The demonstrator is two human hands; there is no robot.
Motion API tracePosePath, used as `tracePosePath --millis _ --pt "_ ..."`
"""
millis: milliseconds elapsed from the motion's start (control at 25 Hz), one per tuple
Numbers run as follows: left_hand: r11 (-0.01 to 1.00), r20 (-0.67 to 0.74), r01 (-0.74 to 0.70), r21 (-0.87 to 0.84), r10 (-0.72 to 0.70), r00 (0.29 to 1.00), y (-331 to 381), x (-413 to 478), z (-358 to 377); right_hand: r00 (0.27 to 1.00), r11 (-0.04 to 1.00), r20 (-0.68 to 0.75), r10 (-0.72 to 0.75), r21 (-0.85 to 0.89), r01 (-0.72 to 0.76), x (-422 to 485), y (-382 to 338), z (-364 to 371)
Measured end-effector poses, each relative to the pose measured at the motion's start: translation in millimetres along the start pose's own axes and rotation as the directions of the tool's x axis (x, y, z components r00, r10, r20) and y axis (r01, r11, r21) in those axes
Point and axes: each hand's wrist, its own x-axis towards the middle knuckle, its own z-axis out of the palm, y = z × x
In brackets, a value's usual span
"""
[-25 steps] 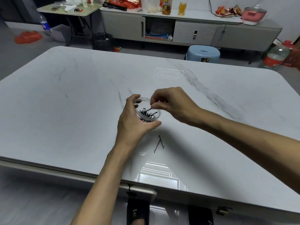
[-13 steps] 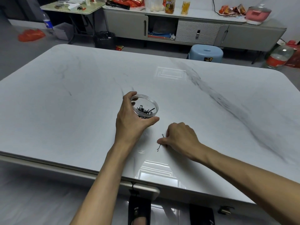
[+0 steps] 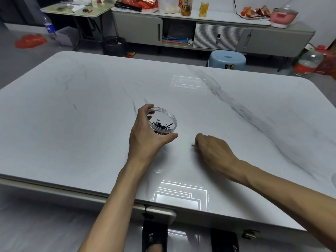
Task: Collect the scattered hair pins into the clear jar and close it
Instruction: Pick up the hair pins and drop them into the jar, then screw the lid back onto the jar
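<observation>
A small clear jar (image 3: 168, 115) with no lid on stands on the white marble table (image 3: 72, 124), with several black hair pins (image 3: 162, 125) lying inside it. My left hand (image 3: 145, 135) wraps around the jar from the near left side. My right hand (image 3: 211, 148) sits just to the right of the jar, fingers pinched together low over the table. A dark pin tip (image 3: 193, 145) sticks out from its fingertips; the rest of the pin is hidden by the hand. No lid is in view.
A blue stool (image 3: 227, 60) stands beyond the table's far edge, in front of a long grey cabinet (image 3: 218, 33). A black bin (image 3: 113, 45) is on the floor at the far left. The table's near edge (image 3: 109, 194) runs below my forearms.
My right hand went from above the jar down to the pins on the table, closed on them and has shifted slightly right. The loose pins no longer lie on the table. The left hand kept holding the jar.
</observation>
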Motion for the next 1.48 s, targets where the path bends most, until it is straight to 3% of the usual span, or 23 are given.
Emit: tracePosePath --millis 120,200,240,400,480,600,720,840,920,1000,1080,1160,1200,1400,1480 --pt "1.000 0.032 -0.008 -0.007 0.008 0.999 3.4 -1.3 5.9 0.969 0.891 -0.156 0.194 0.442 -0.107 5.1 16.5 -28.3" --pt "1.000 0.057 -0.017 -0.016 0.017 0.998 7.5 -2.8 12.6 0.927 0.786 -0.270 0.260 0.617 -0.041 17.9 20.0 -58.1" --pt "1.000 0.070 -0.022 -0.017 0.024 0.997 10.2 -3.7 17.0 0.931 0.774 -0.296 0.213 0.633 0.025 24.0 18.3 -73.4" --pt "0.998 0.135 -0.025 -0.057 0.033 0.990 28.3 -9.3 44.0 0.977 0.860 -0.188 -0.103 0.476 0.182 30.1 7.2 -106.8" --pt "0.996 0.169 -0.026 -0.084 0.040 0.985 38.7 -12.1 60.1 0.974 0.873 -0.195 -0.112 0.449 0.190 21.0 13.2 -107.1" --pt "0.989 0.214 0.001 -0.146 0.030 0.976 51.2 -18.7 83.5 0.959 0.837 -0.271 0.083 0.541 0.081 -5.9 38.9 -104.5" --pt "0.982 0.283 0.036 -0.186 0.019 0.959 63.6 -31.5 111.6 0.923 0.762 -0.180 0.340 0.629 -0.158 -49.8 78.7 -97.6" --pt "0.975 0.362 0.060 -0.214 0.022 0.932 76.4 -48.2 141.4 0.870 0.726 -0.061 0.489 0.581 -0.367 -102.6 122.3 -87.0" --pt "0.972 0.408 0.073 -0.223 0.025 0.913 82.0 -58.3 158.0 0.819 0.724 0.031 0.573 0.449 -0.523 -133.1 150.3 -80.8" --pt "0.975 0.455 0.069 -0.212 0.036 0.890 88.3 -69.8 174.1 0.706 0.671 0.133 0.696 0.230 -0.705 -164.4 177.6 -75.1" --pt "0.979 0.495 0.060 -0.196 0.046 0.868 92.1 -80.1 187.8 0.545 0.540 0.216 0.810 0.084 -0.837 -192.0 199.1 -67.5" --pt "0.983 0.522 0.050 -0.177 0.051 0.851 93.8 -88.0 197.9 0.423 0.423 0.294 0.857 0.065 -0.904 -210.6 213.2 -55.5" --pt "0.984 0.528 0.044 -0.170 0.054 0.847 93.6 -89.9 200.9 0.400 0.396 0.315 0.861 0.077 -0.915 -214.9 217.0 -48.4" --pt "0.988 0.537 0.032 -0.154 0.057 0.841 91.8 -90.0 209.2 0.426 0.401 0.244 0.871 0.149 -0.904 -211.7 217.7 -28.6" --pt "0.990 0.536 0.018 -0.141 0.061 0.842 91.5 -87.8 209.3 0.478 0.426 0.212 0.852 0.248 -0.870 -202.1 211.2 -30.4"
